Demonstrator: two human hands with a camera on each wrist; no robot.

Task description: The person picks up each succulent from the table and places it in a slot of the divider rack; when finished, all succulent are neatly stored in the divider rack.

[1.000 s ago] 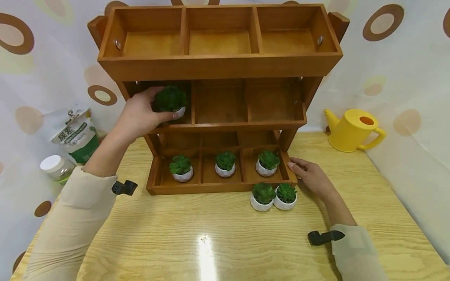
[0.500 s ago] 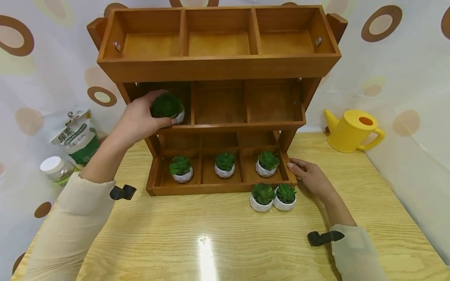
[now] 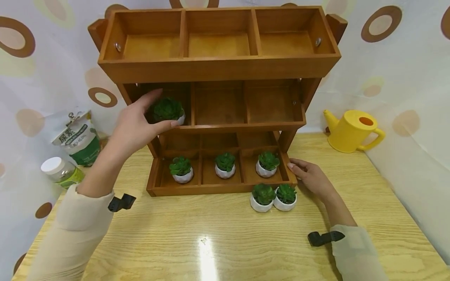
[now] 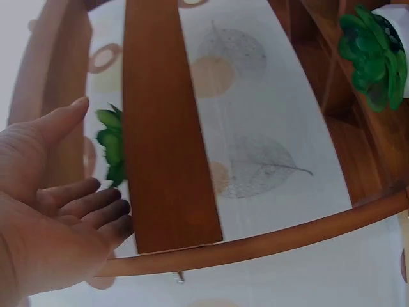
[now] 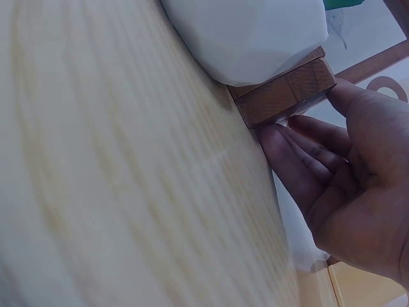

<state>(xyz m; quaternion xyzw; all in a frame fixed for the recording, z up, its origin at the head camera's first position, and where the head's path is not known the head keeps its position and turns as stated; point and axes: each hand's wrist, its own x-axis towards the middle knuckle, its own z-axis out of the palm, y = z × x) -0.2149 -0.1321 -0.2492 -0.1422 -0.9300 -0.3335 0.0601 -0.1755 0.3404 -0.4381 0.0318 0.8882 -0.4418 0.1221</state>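
A potted succulent [image 3: 168, 109] in a white pot sits in the left compartment of the middle tier of the wooden plant shelf [image 3: 218, 69]. Around it, my left hand [image 3: 131, 125] has its thumb and fingers spread, with a gap to the leaves. In the left wrist view, the left hand [image 4: 64, 211] is beside a wooden slat that hides most of that plant's green leaves [image 4: 112, 147]. My right hand [image 3: 313, 177] holds the bottom tier's right side. The right wrist view shows thumb and fingers of the right hand [image 5: 358, 173] about the wooden corner [image 5: 287, 93].
Three potted succulents [image 3: 225, 166] fill the bottom tier's front compartments. Two more pots [image 3: 261, 203] stand on the table before its right corner. A yellow watering can [image 3: 351, 130] is at right; a bag [image 3: 82, 140] and a white-lidded jar [image 3: 61, 171] are at left.
The succulent has come down into the middle tier's left compartment. My left hand has let go of it, its fingers spreading and drawing back left. The right hand has stayed in place.
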